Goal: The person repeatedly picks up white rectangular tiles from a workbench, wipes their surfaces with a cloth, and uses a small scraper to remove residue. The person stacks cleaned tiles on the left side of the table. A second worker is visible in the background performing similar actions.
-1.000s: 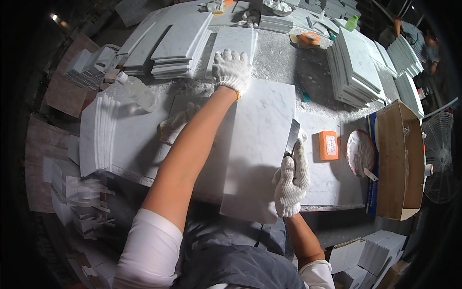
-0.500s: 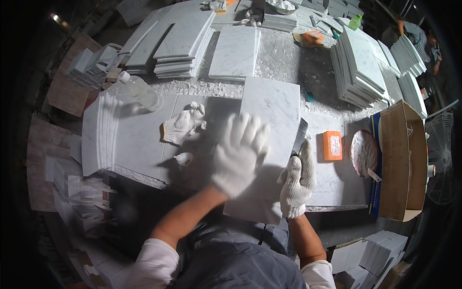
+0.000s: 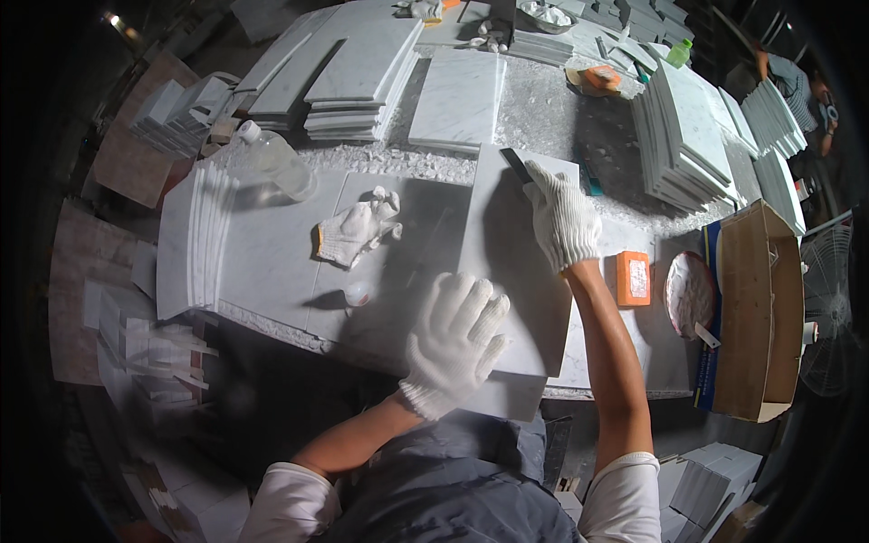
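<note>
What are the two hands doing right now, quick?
Left hand: open, over the near left part of the marble slab.
Right hand: closed, holding a dark flat-bladed tool.

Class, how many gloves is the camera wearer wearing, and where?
2: one on the left hand, near the white slab; one on the right hand, which holds a dark tool over the slab's far end. Neither is hidden.

Slab (image 3: 522, 271): white, faintly grey-veined. Left glove (image 3: 454, 344), right glove (image 3: 565, 217): white. Block (image 3: 634, 279): orange, white patch. Box (image 3: 744, 308): brown, blue side.
</note>
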Demonstrator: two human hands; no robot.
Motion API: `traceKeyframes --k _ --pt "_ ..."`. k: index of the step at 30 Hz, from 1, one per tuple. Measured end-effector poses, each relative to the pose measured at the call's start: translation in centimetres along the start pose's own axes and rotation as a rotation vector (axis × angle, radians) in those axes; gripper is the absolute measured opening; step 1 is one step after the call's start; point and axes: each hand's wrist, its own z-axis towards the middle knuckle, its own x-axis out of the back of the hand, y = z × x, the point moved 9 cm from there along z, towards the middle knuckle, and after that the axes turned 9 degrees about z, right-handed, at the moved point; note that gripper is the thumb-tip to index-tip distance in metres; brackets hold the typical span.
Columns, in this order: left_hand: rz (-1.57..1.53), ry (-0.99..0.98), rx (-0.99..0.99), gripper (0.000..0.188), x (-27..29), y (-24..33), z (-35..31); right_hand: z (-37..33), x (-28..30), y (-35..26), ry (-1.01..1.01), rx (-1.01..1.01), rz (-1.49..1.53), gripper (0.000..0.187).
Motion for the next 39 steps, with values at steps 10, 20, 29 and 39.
traceKeyframes --k 10,20,29,39 --pt "-0.025 0.006 0.016 0.048 0.1 -0.3 0.2 2.7 -0.9 -1.1 -0.130 0.166 0.040 0.030" --pt "-0.032 -0.008 0.016 0.048 0.3 -0.2 0.3 4.3 -3.3 -1.3 -0.377 0.057 0.106 0.037" --pt "-0.037 -0.015 0.030 0.049 0.2 -0.1 0.2 4.1 -1.9 -1.2 -0.232 0.201 0.028 0.037" --pt "0.008 -0.131 0.023 0.049 0.7 -0.2 0.9 -8.5 2.4 1.0 -0.371 0.059 0.680 0.049"
